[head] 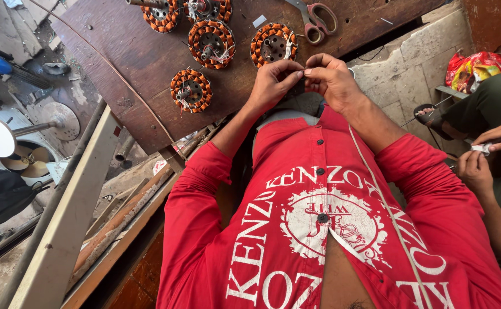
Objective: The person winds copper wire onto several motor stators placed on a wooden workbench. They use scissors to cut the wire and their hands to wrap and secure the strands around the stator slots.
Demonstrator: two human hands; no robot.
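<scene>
Two hands met at the near edge of the wooden board point(147, 57), head view. Left hand point(273, 80) and right hand point(333, 80) were each pinched shut, fingertips touching, on a thin wire point(376, 189) that ran from the pinch down across the red shirt point(296, 229). Five copper-wound stators lay on the board; the nearest one point(273, 44) sat just beyond the left hand. Scissors point(314, 20) lay beyond the right hand. Off the board's right, a co-worker's hands point(488, 151) held a small white piece.
</scene>
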